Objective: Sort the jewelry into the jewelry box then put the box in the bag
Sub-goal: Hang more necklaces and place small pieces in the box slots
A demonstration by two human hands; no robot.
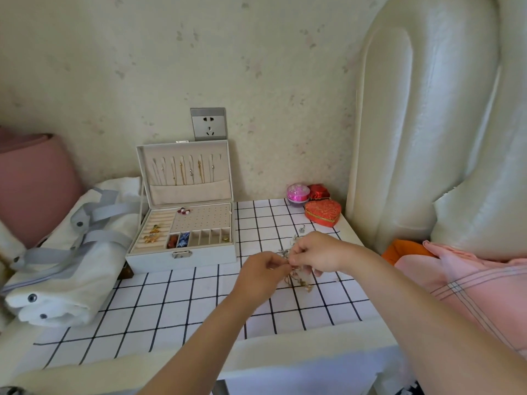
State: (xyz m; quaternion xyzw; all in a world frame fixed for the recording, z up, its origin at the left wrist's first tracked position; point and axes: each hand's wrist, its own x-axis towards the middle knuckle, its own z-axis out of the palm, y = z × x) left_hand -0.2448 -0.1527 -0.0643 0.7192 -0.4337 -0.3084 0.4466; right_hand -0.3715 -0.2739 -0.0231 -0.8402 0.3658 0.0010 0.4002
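Glossy padded headboard (427, 124); matt fabric-lined jewelry box (182, 223).

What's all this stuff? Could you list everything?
open lidded jewelry box: one, white, table's back left
thin chain necklaces: several, gold and silver, inside the lid
soft fabric bag: one, white, grey straps, left of box
grid tablecloth: one, white and black, covering table
tangled jewelry heap: one, gold and pale, under the hands
round domed box: one, pink, table's far right corner
small square box: one, red, beside it
heart-shaped box: one, red, in front of both
wall socket: one, grey, above the box
left hand: one, pinching the heap
right hand: one, pinching the heap
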